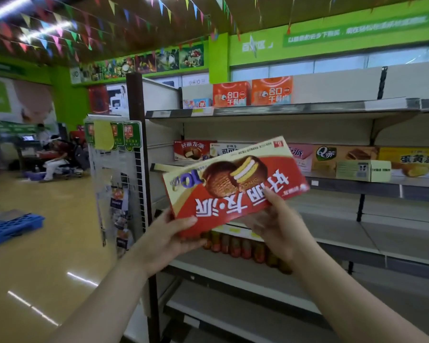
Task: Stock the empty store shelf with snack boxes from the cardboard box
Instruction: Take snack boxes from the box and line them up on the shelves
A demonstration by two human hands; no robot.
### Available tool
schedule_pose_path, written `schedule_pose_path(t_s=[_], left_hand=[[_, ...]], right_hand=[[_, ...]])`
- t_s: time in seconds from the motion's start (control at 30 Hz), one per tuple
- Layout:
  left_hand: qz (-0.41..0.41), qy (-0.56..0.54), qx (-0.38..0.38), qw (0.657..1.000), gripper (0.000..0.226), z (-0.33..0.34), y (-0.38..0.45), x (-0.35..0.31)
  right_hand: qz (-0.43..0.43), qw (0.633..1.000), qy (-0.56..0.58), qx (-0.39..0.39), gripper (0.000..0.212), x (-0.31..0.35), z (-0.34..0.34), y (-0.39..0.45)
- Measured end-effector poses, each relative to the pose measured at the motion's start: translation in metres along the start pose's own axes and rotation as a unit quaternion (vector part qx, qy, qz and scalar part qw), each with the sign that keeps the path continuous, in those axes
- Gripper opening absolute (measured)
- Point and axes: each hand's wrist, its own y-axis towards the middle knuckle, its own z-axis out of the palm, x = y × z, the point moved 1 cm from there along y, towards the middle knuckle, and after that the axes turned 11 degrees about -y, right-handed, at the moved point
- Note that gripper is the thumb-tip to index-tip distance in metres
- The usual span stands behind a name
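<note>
Hands first: the left hand (177, 233) grips the box (233, 184) at its lower left corner, thumb on the red face and fingers curled beneath, while the right hand (280, 224) pinches the lower edge further along, thumb on the print. The box hangs in the air in front of the shelf (357, 180), tilted, right end higher, and its lettering reads upside down from here. To do this step well, I would turn the box round in both hands so the print stands upright and faces the aisle, then level it before it goes in. A matching red box (195, 151) stands at the shelf's left end, with other boxes to the right; the new one likely belongs with its own kind near that end. Keep the grip at the edges and corners so the card does not dent, and set it flush with the shelf's front edge.
</note>
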Motion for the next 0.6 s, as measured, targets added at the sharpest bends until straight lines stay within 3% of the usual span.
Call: schedule_pose_path(t_s=[0.1, 0.2, 0.3, 0.4, 0.43, 0.5, 0.6], left_hand=[[-0.083, 0.208, -0.04, 0.974, 0.095, -0.007, -0.008, -0.009], [0.026, 0.298, -0.137, 0.944, 0.11, 0.002, -0.008, -0.029], [0.212, 0.434, -0.121, 0.867, 0.117, 0.031, -0.011, -0.052], [0.246, 0.571, -0.077, 0.78, 0.105, 0.052, -0.007, -0.062], [0.225, 0.584, -0.066, 0.777, 0.101, 0.053, -0.002, -0.063], [0.192, 0.556, -0.047, 0.807, 0.096, 0.055, 0.004, -0.061], [0.197, 0.404, -0.071, 0.891, 0.085, 0.048, 0.007, -0.054]], right_hand=[[-0.097, 0.993, -0.07, -0.019, 0.043, 0.027, 0.004, -0.004], [-0.153, 0.95, -0.272, 0.028, 0.039, 0.046, 0.013, -0.007], [-0.132, 0.86, -0.485, 0.089, 0.057, 0.062, 0.025, -0.002], [-0.157, 0.758, -0.619, 0.136, 0.069, 0.077, 0.039, 0.006], [-0.175, 0.72, -0.653, 0.156, 0.07, 0.08, 0.045, 0.008], [-0.202, 0.665, -0.69, 0.201, 0.069, 0.083, 0.054, 0.011], [-0.208, 0.647, -0.693, 0.241, 0.063, 0.08, 0.063, 0.015]])
